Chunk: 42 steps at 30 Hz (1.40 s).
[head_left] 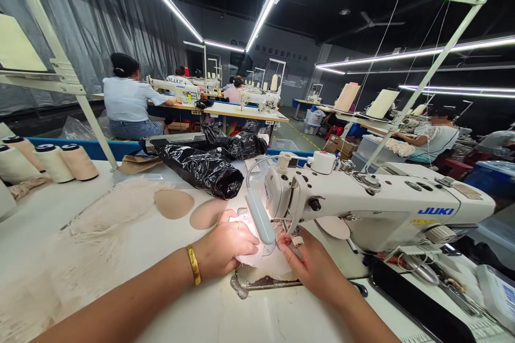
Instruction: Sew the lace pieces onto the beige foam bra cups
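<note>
A white JUKI sewing machine [378,211] stands on the table before me, its needle area lit by a small lamp [261,217] on a bendable neck. My left hand [227,244], with a gold bangle at the wrist, has its fingers curled over a pale fabric piece [251,257] left of the needle. Close to the presser foot, on the right, my right hand [308,260] has its thumb and fingertips pinched together; what is between them is too small to make out. Two beige oval pads [174,203] lie beyond my left hand.
Sheer beige fabric [112,214] spreads over the table's left side, near several thread cones [54,163]. A black plastic bag [201,169] lies behind the machine head. On the right are a black phone-like slab [414,300] and metal tools. Co-workers sit at other machines.
</note>
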Each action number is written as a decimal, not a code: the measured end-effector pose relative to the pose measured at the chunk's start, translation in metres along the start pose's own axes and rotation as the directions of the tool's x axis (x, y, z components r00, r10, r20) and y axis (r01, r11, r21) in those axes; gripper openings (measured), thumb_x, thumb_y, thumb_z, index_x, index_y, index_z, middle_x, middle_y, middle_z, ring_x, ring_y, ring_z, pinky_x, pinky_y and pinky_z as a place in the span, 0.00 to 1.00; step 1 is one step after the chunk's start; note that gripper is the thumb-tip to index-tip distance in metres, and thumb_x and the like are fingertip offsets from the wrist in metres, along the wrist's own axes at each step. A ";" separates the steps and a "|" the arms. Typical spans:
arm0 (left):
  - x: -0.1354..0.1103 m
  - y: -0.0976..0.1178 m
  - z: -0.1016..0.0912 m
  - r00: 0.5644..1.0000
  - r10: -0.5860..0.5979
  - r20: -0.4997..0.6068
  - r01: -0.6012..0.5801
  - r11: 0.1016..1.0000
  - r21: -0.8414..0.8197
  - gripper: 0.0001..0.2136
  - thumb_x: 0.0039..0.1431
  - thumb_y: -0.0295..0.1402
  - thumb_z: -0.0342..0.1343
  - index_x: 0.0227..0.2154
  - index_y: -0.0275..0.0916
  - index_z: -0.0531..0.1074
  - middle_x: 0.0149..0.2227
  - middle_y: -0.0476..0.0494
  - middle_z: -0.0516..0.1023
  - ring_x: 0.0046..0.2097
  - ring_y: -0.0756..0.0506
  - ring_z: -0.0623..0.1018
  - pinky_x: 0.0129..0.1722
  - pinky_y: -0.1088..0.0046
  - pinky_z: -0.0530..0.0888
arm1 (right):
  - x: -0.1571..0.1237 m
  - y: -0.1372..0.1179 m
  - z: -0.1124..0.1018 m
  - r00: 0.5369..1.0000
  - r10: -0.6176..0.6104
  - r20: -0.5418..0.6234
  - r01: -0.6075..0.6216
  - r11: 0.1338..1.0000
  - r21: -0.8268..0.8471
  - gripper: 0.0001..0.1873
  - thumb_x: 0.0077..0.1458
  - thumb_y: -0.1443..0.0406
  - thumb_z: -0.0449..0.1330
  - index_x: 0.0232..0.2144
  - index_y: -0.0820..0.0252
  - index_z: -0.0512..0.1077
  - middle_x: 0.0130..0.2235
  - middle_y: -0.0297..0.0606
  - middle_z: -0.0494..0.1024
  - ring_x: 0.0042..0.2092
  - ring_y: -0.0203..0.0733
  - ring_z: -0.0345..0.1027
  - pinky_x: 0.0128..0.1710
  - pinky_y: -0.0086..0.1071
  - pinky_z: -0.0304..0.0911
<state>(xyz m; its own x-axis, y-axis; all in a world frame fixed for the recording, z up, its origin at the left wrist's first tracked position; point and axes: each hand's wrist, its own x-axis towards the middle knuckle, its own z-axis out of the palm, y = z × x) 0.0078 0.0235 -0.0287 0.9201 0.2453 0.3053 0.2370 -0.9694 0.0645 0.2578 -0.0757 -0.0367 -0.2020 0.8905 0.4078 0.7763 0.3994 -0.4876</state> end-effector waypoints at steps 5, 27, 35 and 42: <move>-0.002 0.001 0.001 1.000 -0.005 -0.027 0.006 1.000 0.005 0.19 0.50 0.20 0.57 0.42 0.48 0.77 0.43 0.50 0.84 0.44 0.40 0.78 0.48 0.57 0.59 | -0.001 0.001 0.000 1.000 0.004 0.012 -0.003 0.999 -0.032 0.12 0.71 0.62 0.50 0.40 0.57 0.73 0.46 0.46 0.78 0.46 0.52 0.76 0.46 0.46 0.73; -0.007 0.034 0.000 0.999 0.028 -0.044 -0.021 0.989 0.145 0.06 0.62 0.33 0.60 0.30 0.41 0.71 0.33 0.50 0.80 0.33 0.43 0.76 0.46 0.53 0.64 | -0.005 -0.012 0.000 0.935 -0.160 0.318 0.159 0.987 0.029 0.10 0.70 0.68 0.52 0.44 0.51 0.73 0.40 0.36 0.76 0.42 0.44 0.71 0.43 0.37 0.67; -0.005 0.039 0.011 0.997 0.007 -0.071 0.008 0.978 0.207 0.08 0.61 0.31 0.58 0.26 0.39 0.70 0.28 0.50 0.75 0.29 0.45 0.72 0.45 0.52 0.65 | -0.005 -0.011 0.007 0.942 -0.128 0.311 0.140 0.990 -0.017 0.12 0.69 0.69 0.51 0.43 0.54 0.74 0.40 0.39 0.74 0.41 0.45 0.70 0.42 0.39 0.68; 0.003 0.029 0.006 0.996 -0.060 -0.067 0.070 0.983 0.170 0.06 0.62 0.31 0.60 0.29 0.39 0.72 0.32 0.47 0.78 0.38 0.41 0.77 0.50 0.51 0.63 | -0.003 -0.005 0.016 0.970 -0.062 0.237 0.084 0.993 -0.087 0.14 0.68 0.69 0.51 0.49 0.53 0.74 0.40 0.40 0.75 0.42 0.49 0.71 0.41 0.41 0.69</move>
<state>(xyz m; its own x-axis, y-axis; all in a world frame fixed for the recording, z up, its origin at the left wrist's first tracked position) 0.0195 -0.0037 -0.0317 0.8815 0.3012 0.3637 0.3506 -0.9334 -0.0767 0.2446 -0.0764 -0.0479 -0.3852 0.8904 0.2427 0.8055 0.4527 -0.3823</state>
